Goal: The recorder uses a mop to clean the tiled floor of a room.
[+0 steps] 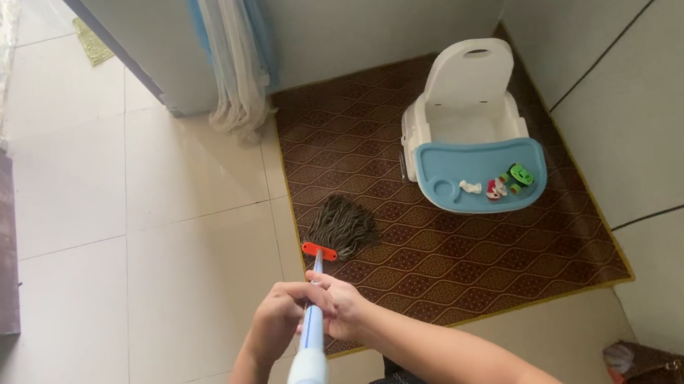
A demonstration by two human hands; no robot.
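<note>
Mop (338, 229) on rug (461, 264); seat tray (448, 176) holds toys (499, 185).

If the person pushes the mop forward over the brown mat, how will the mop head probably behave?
The mop head looks like loose string, so it is probably floppy and will spread. It may drag on the woven mat and perhaps wrinkle it. The handle seems stiff.

Baby seat (467, 123) right; tiles (147, 275) seemingly open.

Glossy plastic mop handle (309, 364), stringy cloth mop head (343, 226), woven matt rug (457, 238), smooth glazed floor tiles (182, 270).
</note>
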